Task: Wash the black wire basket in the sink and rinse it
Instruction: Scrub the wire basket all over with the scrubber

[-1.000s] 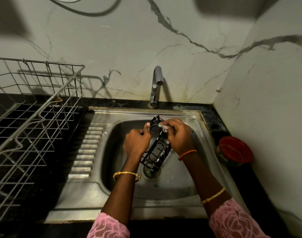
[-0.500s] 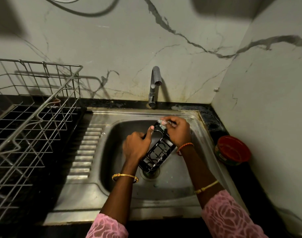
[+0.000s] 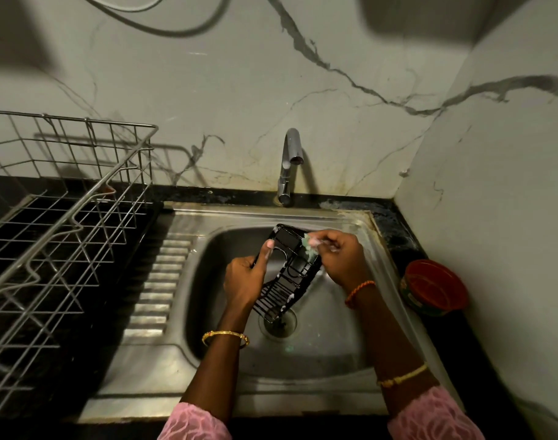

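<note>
Foam and a pale green scrubber [image 3: 310,246] were seen at the upper right edge of the black wire basket [image 3: 287,274], which was held tilted over the bowl of the steel sink [image 3: 328,369], its lower end just above the drain [image 3: 279,325]. The basket's left edge was gripped by the left hand [image 3: 244,281], fingers curled round the frame and the thumb laid up along the wire. The scrubber was pinched by the right hand [image 3: 342,262] and pressed against the basket's far right corner. The basket was kept apart from the bowl walls, with open room left on both sides and toward the near rim. The tap [image 3: 288,163] was set at the back edge of the sink, its spout hanging above the basket's upper end; no stream could be made out. A ribbed draining board [image 3: 157,287] was found to the left of the bowl, and beyond it a wire dish rack [image 3: 58,217] was placed on the dark desk [image 3: 395,223]. A red-lidded container [image 3: 434,289] was set on the desk just beside the sink's right edge, close to the side wall.
</note>
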